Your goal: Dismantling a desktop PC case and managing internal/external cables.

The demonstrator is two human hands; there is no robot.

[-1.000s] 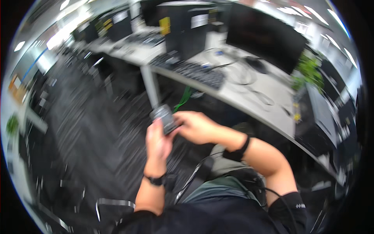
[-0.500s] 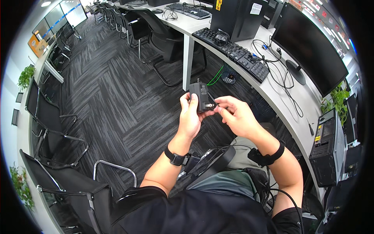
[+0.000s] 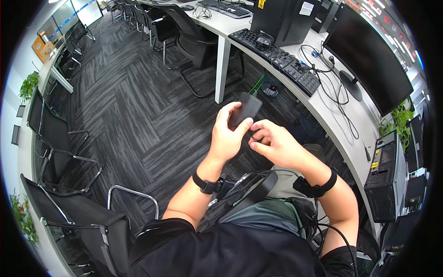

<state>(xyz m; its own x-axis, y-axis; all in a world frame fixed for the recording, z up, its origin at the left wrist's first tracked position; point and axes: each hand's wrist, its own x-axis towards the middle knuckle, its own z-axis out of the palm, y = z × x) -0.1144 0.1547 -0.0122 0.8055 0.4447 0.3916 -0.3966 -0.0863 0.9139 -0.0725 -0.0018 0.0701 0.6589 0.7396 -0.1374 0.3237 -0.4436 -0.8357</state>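
My left hand [image 3: 225, 138] is closed around a black power adapter [image 3: 247, 108], with the thumb along its near side. The adapter is slightly blurred and tilted, and its smooth side shows; the metal prongs are out of sight. Close by on the right, my right hand [image 3: 274, 144] has its fingers curled and pinched near the adapter's lower end. A thin dark bit, perhaps the adapter's cord, shows between the two hands, but what the right fingertips hold is mostly hidden. Both hands are in the air above the carpet.
To the right runs a curved white desk [image 3: 334, 117] with black keyboards [image 3: 295, 74], tangled cables [image 3: 334, 92], a monitor [image 3: 369, 55] and a computer tower [image 3: 284, 21]. An opened computer case [image 3: 383, 184] stands farther along. Black chairs [image 3: 83, 217] line the left.
The adapter has been turned in my left hand, so its prongs no longer show. My left thumb now lies across its near end, and my right hand has shifted slightly downward, fingers more curled.
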